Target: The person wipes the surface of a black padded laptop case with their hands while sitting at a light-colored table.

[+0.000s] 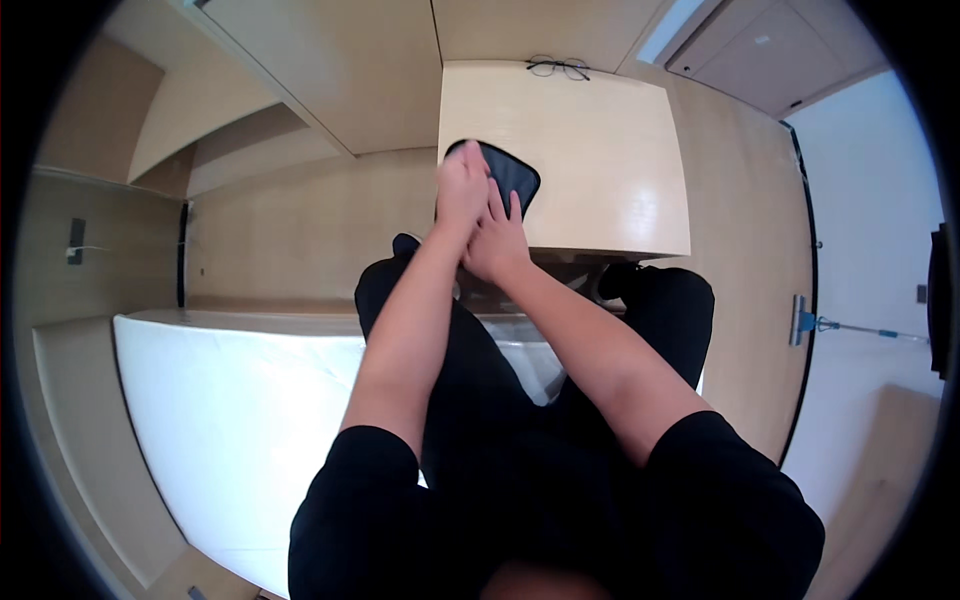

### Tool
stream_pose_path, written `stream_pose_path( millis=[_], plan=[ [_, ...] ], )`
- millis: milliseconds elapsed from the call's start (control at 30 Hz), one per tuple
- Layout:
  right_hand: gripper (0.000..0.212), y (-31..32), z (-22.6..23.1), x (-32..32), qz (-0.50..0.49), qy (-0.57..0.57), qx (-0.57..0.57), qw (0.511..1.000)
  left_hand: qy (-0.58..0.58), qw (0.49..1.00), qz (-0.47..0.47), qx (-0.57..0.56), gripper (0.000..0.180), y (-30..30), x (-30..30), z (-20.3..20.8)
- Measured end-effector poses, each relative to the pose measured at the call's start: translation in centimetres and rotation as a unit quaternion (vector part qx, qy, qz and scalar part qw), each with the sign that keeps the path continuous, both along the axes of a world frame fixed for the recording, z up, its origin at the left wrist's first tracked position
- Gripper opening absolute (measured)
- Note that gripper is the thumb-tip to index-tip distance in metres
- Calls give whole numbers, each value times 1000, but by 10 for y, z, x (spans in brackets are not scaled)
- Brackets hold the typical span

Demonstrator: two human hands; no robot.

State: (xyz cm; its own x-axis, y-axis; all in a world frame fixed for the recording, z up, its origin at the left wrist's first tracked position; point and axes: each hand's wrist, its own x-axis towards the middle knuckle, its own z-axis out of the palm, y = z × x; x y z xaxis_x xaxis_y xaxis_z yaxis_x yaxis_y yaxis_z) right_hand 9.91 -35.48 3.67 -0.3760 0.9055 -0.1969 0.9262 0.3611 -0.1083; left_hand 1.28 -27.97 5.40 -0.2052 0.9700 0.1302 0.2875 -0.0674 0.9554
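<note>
A flat black case [512,180] with rounded corners lies on the near left part of the light wooden table [590,150]. My left hand [463,190] is over its left side, closed, with the fingers pressed together at the far edge. That hand is slightly blurred and covers much of the case. Lower down, my right hand [497,240] rests at the near side with its fingers stretched apart across the black surface. The two hands touch or overlap near the wrist of the left one. What lies under my palms is hidden.
Thin-framed eyeglasses [558,68] sit at the table's far edge. A white-covered bed [230,400] is at the left, beneath wooden cabinets [340,60]. My black-clad legs are at the table's near edge. A mop [800,322] stands on the far right.
</note>
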Motion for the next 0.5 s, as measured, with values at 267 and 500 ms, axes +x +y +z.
stream_pose_path(
  millis=[267,500],
  plan=[
    [49,-86,-30,126,62,271,139,950,510,856,-59,-67,57,-95,31,-5],
    [35,-7,-15,271,-376,188,258,870,575,805,-140,-28,71,-70,25,-52]
  ],
)
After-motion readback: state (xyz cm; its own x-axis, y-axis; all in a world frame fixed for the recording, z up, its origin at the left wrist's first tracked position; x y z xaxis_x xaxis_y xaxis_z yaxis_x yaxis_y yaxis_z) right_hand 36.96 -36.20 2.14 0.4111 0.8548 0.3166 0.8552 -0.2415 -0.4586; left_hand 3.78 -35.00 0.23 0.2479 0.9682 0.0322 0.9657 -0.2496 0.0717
